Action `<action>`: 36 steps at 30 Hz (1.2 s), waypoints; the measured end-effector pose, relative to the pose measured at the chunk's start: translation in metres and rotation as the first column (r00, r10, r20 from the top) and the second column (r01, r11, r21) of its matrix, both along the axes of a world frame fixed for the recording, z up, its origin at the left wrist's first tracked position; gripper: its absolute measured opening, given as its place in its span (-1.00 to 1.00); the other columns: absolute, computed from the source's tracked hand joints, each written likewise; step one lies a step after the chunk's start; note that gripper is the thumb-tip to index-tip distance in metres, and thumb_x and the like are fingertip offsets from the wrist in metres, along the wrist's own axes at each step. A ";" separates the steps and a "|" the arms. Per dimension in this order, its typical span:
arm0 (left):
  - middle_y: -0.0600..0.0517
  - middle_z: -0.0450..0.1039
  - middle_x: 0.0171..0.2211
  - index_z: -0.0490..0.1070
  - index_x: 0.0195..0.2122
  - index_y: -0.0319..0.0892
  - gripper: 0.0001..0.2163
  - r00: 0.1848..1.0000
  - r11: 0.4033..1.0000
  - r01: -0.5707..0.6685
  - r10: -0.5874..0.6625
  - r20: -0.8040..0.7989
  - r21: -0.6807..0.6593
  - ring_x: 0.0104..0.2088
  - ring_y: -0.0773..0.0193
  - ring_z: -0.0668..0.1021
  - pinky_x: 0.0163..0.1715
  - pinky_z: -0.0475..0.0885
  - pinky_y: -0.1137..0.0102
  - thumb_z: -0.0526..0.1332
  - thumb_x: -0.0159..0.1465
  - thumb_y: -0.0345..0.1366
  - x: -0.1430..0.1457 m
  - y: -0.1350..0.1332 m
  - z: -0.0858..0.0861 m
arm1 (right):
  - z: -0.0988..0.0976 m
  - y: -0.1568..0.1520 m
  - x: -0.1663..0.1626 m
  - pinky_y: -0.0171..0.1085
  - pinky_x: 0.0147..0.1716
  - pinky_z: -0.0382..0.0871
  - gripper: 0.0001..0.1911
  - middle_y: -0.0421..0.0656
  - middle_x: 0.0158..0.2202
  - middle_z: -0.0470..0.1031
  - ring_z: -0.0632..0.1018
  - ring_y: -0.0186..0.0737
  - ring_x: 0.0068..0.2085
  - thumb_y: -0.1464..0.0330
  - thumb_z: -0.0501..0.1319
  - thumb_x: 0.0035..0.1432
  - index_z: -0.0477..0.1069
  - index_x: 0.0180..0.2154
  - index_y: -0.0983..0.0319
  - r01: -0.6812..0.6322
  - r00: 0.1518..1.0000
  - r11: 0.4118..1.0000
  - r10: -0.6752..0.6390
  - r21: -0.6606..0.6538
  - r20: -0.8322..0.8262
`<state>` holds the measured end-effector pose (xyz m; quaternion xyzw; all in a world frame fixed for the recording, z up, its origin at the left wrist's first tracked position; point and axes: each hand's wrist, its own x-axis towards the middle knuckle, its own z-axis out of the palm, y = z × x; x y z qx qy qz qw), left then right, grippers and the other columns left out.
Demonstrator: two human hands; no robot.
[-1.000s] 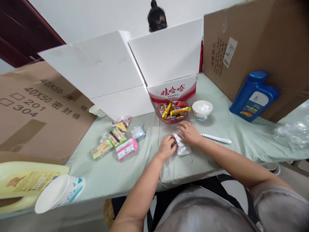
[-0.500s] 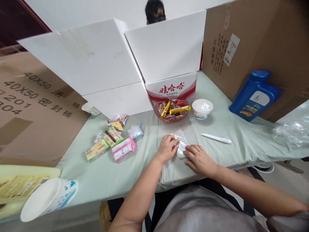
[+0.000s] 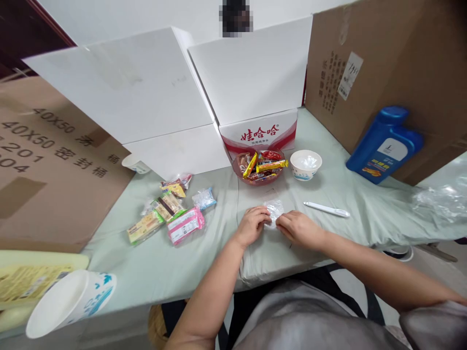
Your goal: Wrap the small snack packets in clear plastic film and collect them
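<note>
A small clear plastic bag lies on the pale green cloth between my two hands. My left hand has its fingers closed on the bag's left side. On the other side, my right hand pinches the lower right edge. Ahead of them is a reddish glass bowl filled with wrapped candies. A white paper bowl with clear plastic inside stands to its right. To the right of my right hand lies a white utility knife.
Packaged snacks lie in a group at left. A tilted paper bowl sits near the front left edge. White cartons and brown boxes wall the table. A blue bottle leans at right; a person's head shows behind.
The bag's near part is folded up, so it looks shorter. My right hand has drawn its fingers together and moved slightly up and left, closer to my left hand.
</note>
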<state>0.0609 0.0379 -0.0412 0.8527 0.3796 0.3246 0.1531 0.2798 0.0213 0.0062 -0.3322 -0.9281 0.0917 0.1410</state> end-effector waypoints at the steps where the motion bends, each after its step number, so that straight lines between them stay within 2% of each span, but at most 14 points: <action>1: -0.02 0.55 -0.12 0.52 -0.25 -0.13 -0.71 1.000 1.000 -0.008 0.008 -0.002 -0.002 0.01 0.18 0.52 0.04 0.40 0.16 0.10 0.18 -0.60 -0.001 0.001 -0.001 | 0.003 0.008 -0.003 -0.27 -0.28 0.21 -0.76 -0.07 -0.30 0.53 0.50 -0.21 -0.33 0.36 -0.03 0.38 0.38 -0.18 0.27 0.051 0.999 0.998 -0.051 -0.026 0.011; 3: -0.05 0.55 -0.09 0.51 -0.22 -0.15 -0.64 0.999 0.999 -0.030 0.030 -0.024 -0.014 0.03 0.15 0.52 0.03 0.42 0.14 0.06 0.11 -0.65 -0.002 0.003 -0.004 | 0.006 0.025 -0.010 -0.29 -0.31 0.18 -0.76 -0.08 -0.26 0.54 0.51 -0.22 -0.31 0.33 -0.04 0.39 0.37 -0.14 0.26 0.172 0.984 0.984 -0.169 -0.054 0.048; 6: -0.06 0.56 -0.12 0.50 -0.21 -0.15 -0.62 0.998 0.998 -0.063 0.062 -0.018 -0.024 0.01 0.13 0.53 0.01 0.44 0.13 0.04 0.09 -0.65 -0.003 0.004 -0.005 | 0.003 0.050 -0.019 -0.27 -0.33 0.16 -0.76 -0.04 -0.23 0.56 0.53 -0.18 -0.29 0.34 -0.03 0.38 0.37 -0.12 0.26 0.298 0.945 0.954 -0.291 -0.025 0.150; 9: -0.06 0.55 -0.15 0.45 -0.19 -0.15 -0.65 0.994 0.994 -0.102 0.103 0.025 -0.034 -0.05 0.16 0.55 -0.03 0.46 0.17 0.02 0.14 -0.63 -0.003 0.003 -0.006 | -0.008 0.064 -0.025 -0.23 -0.30 0.14 -0.77 0.02 -0.24 0.55 0.52 -0.12 -0.26 0.36 0.00 0.35 0.39 -0.15 0.30 0.299 0.935 0.954 -0.295 0.011 0.197; 14: -0.02 0.51 -0.24 0.35 -0.13 -0.15 -0.75 0.981 0.978 -0.183 0.189 0.055 -0.100 -0.21 0.23 0.55 -0.17 0.47 0.30 0.04 0.22 -0.53 0.000 -0.002 -0.001 | -0.024 0.065 -0.027 -0.19 -0.23 0.11 -0.75 0.06 -0.21 0.52 0.50 -0.08 -0.19 0.39 -0.02 0.34 0.41 -0.18 0.31 0.271 0.943 0.962 -0.274 0.041 0.188; 16: -0.03 0.49 -0.24 0.35 -0.11 -0.15 -0.81 0.979 0.981 -0.190 0.192 0.065 -0.037 -0.21 0.23 0.53 -0.17 0.47 0.30 0.05 0.29 -0.44 0.002 -0.005 0.005 | -0.026 0.064 -0.027 -0.19 -0.23 0.09 -0.74 0.04 -0.21 0.52 0.50 -0.09 -0.19 0.37 -0.03 0.35 0.41 -0.18 0.30 0.272 0.944 0.961 -0.276 0.047 0.181; 19: -0.08 0.47 -0.19 0.39 -0.14 -0.16 -0.85 0.982 0.969 -0.190 0.183 0.055 0.159 -0.12 0.17 0.50 -0.10 0.43 0.24 0.06 0.33 -0.37 0.006 -0.010 0.015 | -0.026 0.064 -0.026 -0.19 -0.23 0.08 -0.74 0.02 -0.23 0.52 0.49 -0.10 -0.20 0.36 -0.03 0.36 0.41 -0.19 0.29 0.271 0.946 0.961 -0.277 0.059 0.168; 22: -0.07 0.49 -0.10 0.43 -0.13 -0.12 -0.81 0.991 0.963 -0.097 0.117 -0.064 0.253 0.04 0.14 0.46 0.01 0.36 0.19 0.06 0.34 -0.40 0.010 -0.012 0.021 | -0.027 0.063 -0.027 -0.18 -0.25 0.06 -0.76 0.01 -0.23 0.52 0.49 -0.09 -0.22 0.37 -0.01 0.34 0.41 -0.19 0.29 0.265 0.950 0.962 -0.271 0.062 0.155; 24: -0.06 0.50 -0.06 0.45 -0.12 -0.10 -0.80 0.982 0.978 -0.051 0.086 -0.167 0.203 0.12 0.11 0.43 0.07 0.30 0.15 0.07 0.33 -0.38 0.011 -0.012 0.021 | -0.027 0.063 -0.028 -0.17 -0.24 0.07 -0.78 0.01 -0.23 0.52 0.49 -0.09 -0.22 0.39 0.01 0.33 0.41 -0.19 0.30 0.262 0.952 0.963 -0.268 0.054 0.150; 26: -0.06 0.51 -0.07 0.47 -0.16 -0.10 -0.84 0.970 0.991 -0.068 0.092 -0.223 0.115 0.12 0.10 0.44 0.11 0.25 0.11 0.12 0.31 -0.35 0.012 -0.010 0.018 | -0.028 0.066 -0.027 -0.17 -0.23 0.08 -0.78 0.02 -0.23 0.52 0.49 -0.08 -0.21 0.36 0.02 0.32 0.42 -0.19 0.29 0.271 0.951 0.962 -0.274 0.044 0.142; 29: -0.04 0.52 -0.10 0.50 -0.21 -0.09 -0.87 0.968 0.993 -0.115 0.117 -0.222 0.025 0.07 0.11 0.48 0.13 0.20 0.10 0.18 0.26 -0.37 0.010 -0.008 0.013 | -0.026 0.074 -0.017 -0.17 -0.22 0.10 -0.77 0.03 -0.22 0.51 0.48 -0.06 -0.21 0.33 0.04 0.32 0.43 -0.18 0.28 0.378 0.916 0.925 -0.379 0.034 0.132; 32: -0.02 0.52 -0.09 0.50 -0.22 -0.09 -0.86 0.974 0.993 -0.120 0.120 -0.193 0.011 0.08 0.12 0.48 0.11 0.21 0.11 0.19 0.24 -0.40 0.008 -0.007 0.011 | -0.021 0.080 -0.003 -0.15 -0.19 0.13 -0.76 0.08 -0.18 0.49 0.45 -0.03 -0.16 0.36 0.03 0.31 0.44 -0.17 0.31 0.490 0.867 0.870 -0.493 0.053 0.078; 34: -0.02 0.53 -0.10 0.50 -0.22 -0.09 -0.86 0.977 0.995 -0.103 0.103 -0.184 0.013 0.08 0.12 0.48 0.09 0.24 0.13 0.20 0.24 -0.41 0.007 -0.006 0.011 | -0.020 0.079 0.002 -0.15 -0.13 0.16 -0.74 0.07 -0.13 0.47 0.42 -0.03 -0.09 0.34 0.04 0.31 0.45 -0.14 0.30 0.403 0.915 0.912 -0.402 0.074 -0.024; 36: -0.02 0.52 -0.10 0.50 -0.23 -0.09 -0.86 0.978 0.996 -0.088 0.089 -0.187 0.015 0.09 0.13 0.48 0.06 0.27 0.15 0.20 0.24 -0.41 0.006 -0.006 0.012 | -0.020 0.074 0.000 -0.17 -0.09 0.18 -0.74 0.02 -0.11 0.47 0.39 -0.08 -0.07 0.33 0.07 0.31 0.46 -0.12 0.28 0.184 0.979 0.980 -0.176 0.079 -0.103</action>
